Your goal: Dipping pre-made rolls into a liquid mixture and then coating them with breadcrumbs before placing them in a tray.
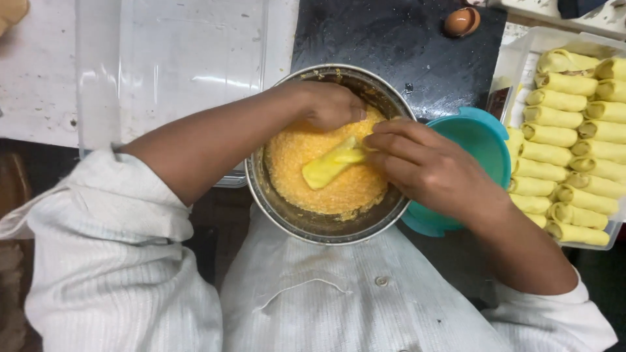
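Roll [332,166] of yellow dough lies on the orange crumbs [306,153] inside the metal bowl [313,225], which sits in front of you. Your right hand [424,166] pinches its upper end with curled fingertips. Your left hand [332,104] rests half-closed in the crumbs at the far rim. Beside the bowl stand a teal bowl [479,137] and a tray [521,55] of rolls [561,137].

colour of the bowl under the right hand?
Teal bowl, beside the metal pan; clearest in the head view, partly covered by the right hand.
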